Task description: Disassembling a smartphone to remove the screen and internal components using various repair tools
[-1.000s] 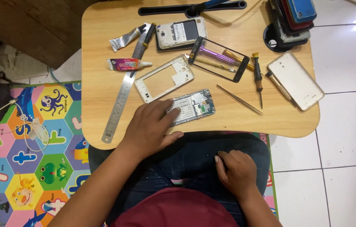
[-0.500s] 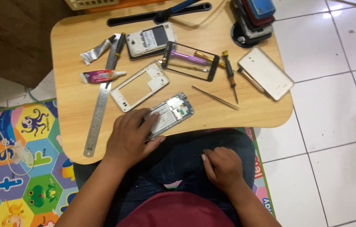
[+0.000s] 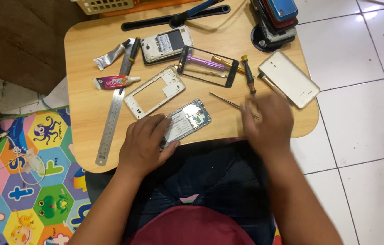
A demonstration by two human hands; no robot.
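Observation:
My left hand rests on the near end of an opened phone body with its circuit board showing, and holds it down at the front edge of a small wooden table. My right hand is blurred with motion. It hovers over the table's front right with its fingers apart and covers the near end of thin metal tweezers. Nothing shows in its grip. A black-handled screwdriver and a white back cover lie just beyond it.
Also on the table are a white phone frame, a black glass frame, a steel ruler, a glue tube, another phone with its back off and a stack of phones. A colourful play mat lies to the left, white tiles to the right.
My right hand has left my lap and moved up over the table's front right, above the tweezers. My left hand stays on the phone body.

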